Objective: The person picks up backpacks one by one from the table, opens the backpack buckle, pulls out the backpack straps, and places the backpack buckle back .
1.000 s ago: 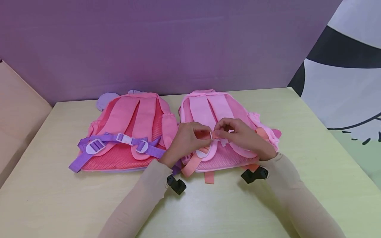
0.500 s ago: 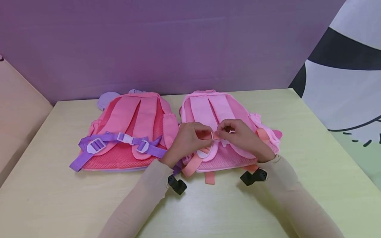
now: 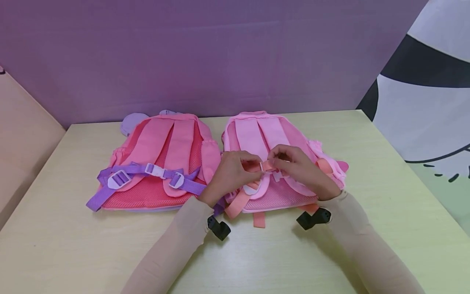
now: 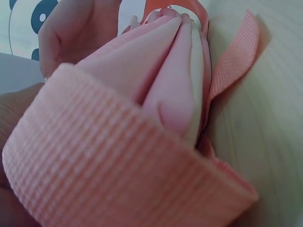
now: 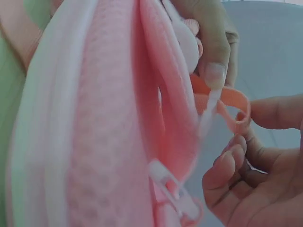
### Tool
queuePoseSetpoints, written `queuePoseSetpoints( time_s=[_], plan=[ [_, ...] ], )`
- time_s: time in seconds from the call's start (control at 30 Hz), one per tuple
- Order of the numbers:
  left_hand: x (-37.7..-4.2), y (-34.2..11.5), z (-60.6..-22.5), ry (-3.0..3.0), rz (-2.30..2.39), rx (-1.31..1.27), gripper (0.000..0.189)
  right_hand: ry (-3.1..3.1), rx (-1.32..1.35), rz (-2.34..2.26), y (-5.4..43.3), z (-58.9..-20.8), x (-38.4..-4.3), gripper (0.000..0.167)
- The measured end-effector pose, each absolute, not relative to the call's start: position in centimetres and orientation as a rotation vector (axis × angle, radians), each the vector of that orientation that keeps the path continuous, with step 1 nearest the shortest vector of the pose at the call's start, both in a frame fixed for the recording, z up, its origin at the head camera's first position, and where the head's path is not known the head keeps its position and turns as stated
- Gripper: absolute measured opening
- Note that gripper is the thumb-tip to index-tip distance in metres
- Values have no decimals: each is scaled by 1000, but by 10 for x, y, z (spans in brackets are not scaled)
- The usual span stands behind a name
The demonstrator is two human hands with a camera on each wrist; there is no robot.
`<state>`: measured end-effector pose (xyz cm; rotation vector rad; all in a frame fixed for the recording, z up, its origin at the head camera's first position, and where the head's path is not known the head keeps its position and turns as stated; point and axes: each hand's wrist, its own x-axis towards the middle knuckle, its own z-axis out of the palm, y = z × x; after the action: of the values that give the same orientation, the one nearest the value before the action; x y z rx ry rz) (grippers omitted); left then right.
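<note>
On the table lies a light pink backpack with its shoulder straps up. Both hands meet above its lower half. My left hand pinches a white plastic buckle piece through which orange webbing passes. Thumb and fingers of my right hand pinch a small loop of that orange strap, just right of the buckle. The right wrist view shows the loop's bend between the right thumb and fingertips. A second white buckle part hangs beside the pink shoulder strap. In the left wrist view, orange webbing fills the foreground.
A darker pink backpack lies to the left, its purple strap joined across by a white clip. Orange strap ends stick out over the pale wooden table. A purple panel stands behind.
My right hand has shifted slightly right and up, and a little more orange strap shows between the hands. The left hand keeps its place on the buckle piece.
</note>
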<state>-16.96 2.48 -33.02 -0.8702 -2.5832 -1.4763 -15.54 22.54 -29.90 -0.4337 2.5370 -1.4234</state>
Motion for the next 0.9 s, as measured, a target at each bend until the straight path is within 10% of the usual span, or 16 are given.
queuePoseSetpoints(
  time_s=[0.33, 0.9],
  plan=[
    [-169, 24, -330, -2562, -1500, -854, 24, 2820, -920, -1214, 226, -299, -154, 27],
    [-170, 25, -331, -2566, -1488, -863, 21, 2862, -835, -1182, 230, -301, -156, 15]
  ],
)
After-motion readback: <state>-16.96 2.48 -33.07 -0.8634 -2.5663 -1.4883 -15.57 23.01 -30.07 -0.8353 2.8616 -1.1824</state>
